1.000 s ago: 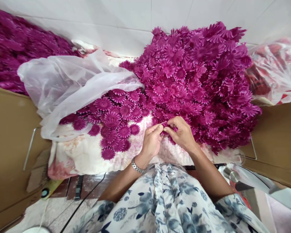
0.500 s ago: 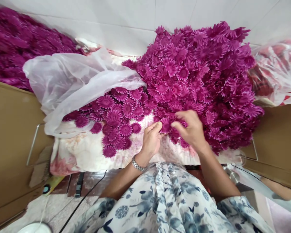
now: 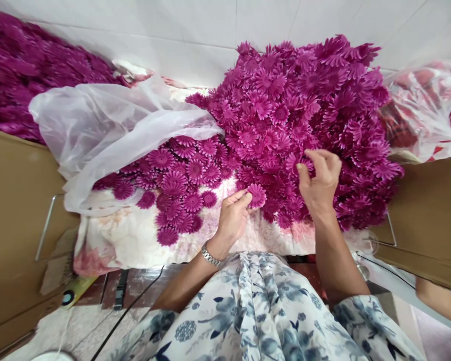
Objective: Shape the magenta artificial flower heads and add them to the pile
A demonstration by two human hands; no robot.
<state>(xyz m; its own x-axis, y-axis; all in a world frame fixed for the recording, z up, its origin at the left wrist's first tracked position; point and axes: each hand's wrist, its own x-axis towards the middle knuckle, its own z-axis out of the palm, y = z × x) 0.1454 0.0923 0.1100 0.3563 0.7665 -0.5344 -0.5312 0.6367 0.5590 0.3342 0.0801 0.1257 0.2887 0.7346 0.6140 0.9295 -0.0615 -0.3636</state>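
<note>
A magenta artificial daisy head [image 3: 256,196] is pinched between the thumb and fingers of my left hand [image 3: 233,215], its petals facing up. To the right, my right hand [image 3: 320,183] hovers at the front of a tall heap of the same flower heads [image 3: 285,110]. Its thumb and forefinger are apart and nothing shows between them; the other fingers are curled. Left of my hands lies a lower, flatter cluster of flower heads [image 3: 176,183], some in overlapping rows.
A translucent plastic bag [image 3: 108,120] drapes over the cluster's left side. Cardboard boxes [image 3: 18,215] flank the cloth-covered surface [image 3: 124,240]. More magenta flowers [image 3: 33,70] are piled far left. A clear bag with red contents [image 3: 428,110] sits right. Another person's arm [image 3: 439,303] shows lower right.
My right hand has moved right and slightly up, away from the daisy head and my left hand, its fingers apart. My left hand stays nearly in place, still pinching the flower.
</note>
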